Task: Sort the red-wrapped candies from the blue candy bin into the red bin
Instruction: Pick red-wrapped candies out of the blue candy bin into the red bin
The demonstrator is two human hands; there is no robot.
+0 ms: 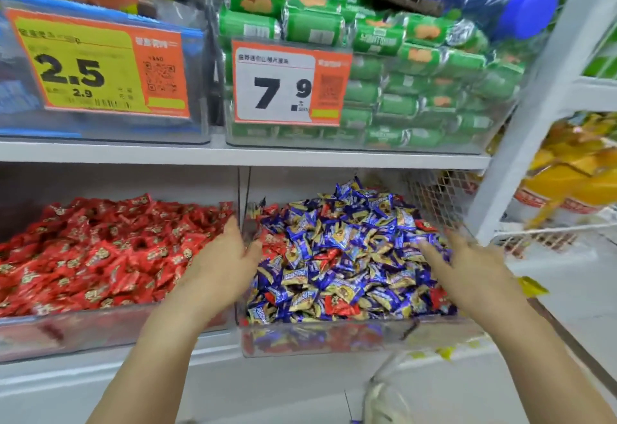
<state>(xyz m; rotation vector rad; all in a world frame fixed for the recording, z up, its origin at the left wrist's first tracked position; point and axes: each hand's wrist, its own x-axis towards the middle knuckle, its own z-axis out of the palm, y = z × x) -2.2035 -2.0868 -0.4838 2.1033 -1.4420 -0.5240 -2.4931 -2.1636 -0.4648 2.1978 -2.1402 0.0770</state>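
Two clear bins sit side by side on the lower shelf. The red bin (66, 330) on the left is heaped with red-wrapped candies. The blue candy bin (334, 337) on the right holds a mound of blue-and-gold candies with several red-wrapped candies (337, 306) mixed in near the front, left side and right edge. My left hand (223, 260) hovers over the divider between the two bins, fingers apart, holding nothing that I can see. My right hand (467, 266) rests over the right side of the blue pile, fingers spread and blurred.
The upper shelf (233, 153) overhangs the bins, carrying a bin of green packets (417, 90) and a bin with a yellow 2.5 price tag (96, 63). A white upright post (521, 130) and wire mesh stand at the right. Yellow packages (574, 170) lie beyond.
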